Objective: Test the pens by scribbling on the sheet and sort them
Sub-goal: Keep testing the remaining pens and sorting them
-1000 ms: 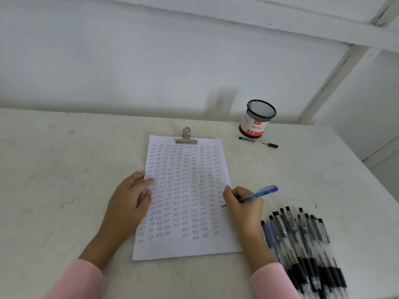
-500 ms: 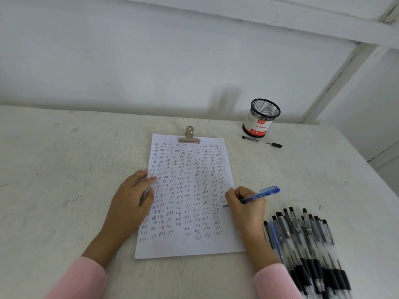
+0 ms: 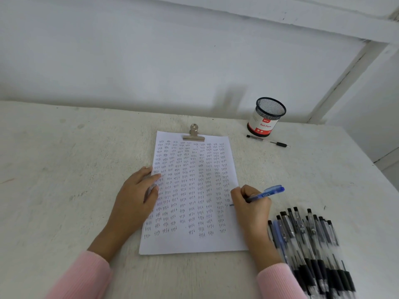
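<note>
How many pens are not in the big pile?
2. The blue pen is held in the right hand; a black pen lies beside the mesh cup. None looks hidden.

Head-worn, close, down onto sheet [image 3: 194, 242]

A: What does the table [image 3: 64, 190] look like?
B: It is white and rough, with a worn, grainy top. Two faint round stains [image 3: 81, 126] sit near its far left edge, and a small reddish mark [image 3: 7, 180] shows at the left border.
A: And behind it?
B: A plain white wall [image 3: 151, 61] runs along the far edge. A white ledge [image 3: 280, 20] crosses its top, and a slanted white post [image 3: 345, 78] drops from it at the right.
A: Any metal?
B: A silver clip [image 3: 193, 134] lies mid-table, toward the wall. A soft grey shadow [image 3: 233, 100] falls on the wall behind it.
</note>
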